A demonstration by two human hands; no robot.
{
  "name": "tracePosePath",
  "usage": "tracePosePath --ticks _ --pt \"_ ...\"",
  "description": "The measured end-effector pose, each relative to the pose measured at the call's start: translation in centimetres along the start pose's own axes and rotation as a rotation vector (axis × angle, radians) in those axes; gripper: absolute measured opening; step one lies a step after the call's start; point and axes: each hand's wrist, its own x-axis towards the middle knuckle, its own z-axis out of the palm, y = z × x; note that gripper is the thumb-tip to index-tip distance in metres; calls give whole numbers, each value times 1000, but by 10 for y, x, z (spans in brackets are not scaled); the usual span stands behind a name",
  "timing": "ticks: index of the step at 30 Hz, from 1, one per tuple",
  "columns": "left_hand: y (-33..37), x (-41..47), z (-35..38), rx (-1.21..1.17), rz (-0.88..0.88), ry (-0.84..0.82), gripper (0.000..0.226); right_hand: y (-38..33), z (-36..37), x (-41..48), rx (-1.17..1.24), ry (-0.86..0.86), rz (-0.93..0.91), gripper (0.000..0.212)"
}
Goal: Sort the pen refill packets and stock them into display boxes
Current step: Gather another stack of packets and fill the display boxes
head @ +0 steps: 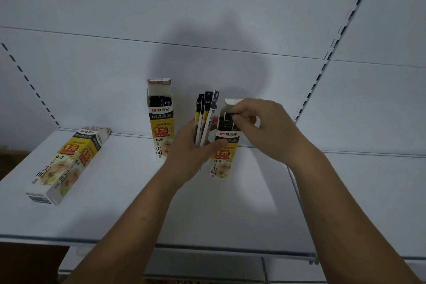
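Here, left hand point(193, 145) gripping refill packets point(205, 117) upright, right hand point(260, 122) pinching into display box point(224, 152)

— What's sitting on the white shelf point(115, 214)?
— Three yellow-and-white display boxes. The left box point(66, 163) lies flat on its side, well apart from the others, angled toward the back.
— And the other two?
— The middle box point(160, 127) stands upright near the back, top flap open. The right box point(223, 159) stands upright too, slightly nearer the front.
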Motion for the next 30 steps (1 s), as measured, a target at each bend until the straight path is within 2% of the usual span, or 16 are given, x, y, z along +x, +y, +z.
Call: tracePosePath --ticks 3,10,12,18,21,30 --pt "-1 1 -1 -4 -1 -4 34 -8 -9 0 -29 9 -34 22" --pt "-2 2 -1 21 14 -6 32 -13 3 -2 -270 -215 -17 39" --pt "-2 2 -1 28 23 -6 29 -13 3 -2 -248 -235 -16 40" --pt "-2 2 -3 -8 28 -17 29 -7 -3 -4 -73 -19 -79 21" --pt "2 0 -1 14 66 -24 28 -11 2 -5 -138 -65 -118 11" --pt "6 -2 0 3 70 -28 29 -18 2 -6 -286 -117 -96 16"
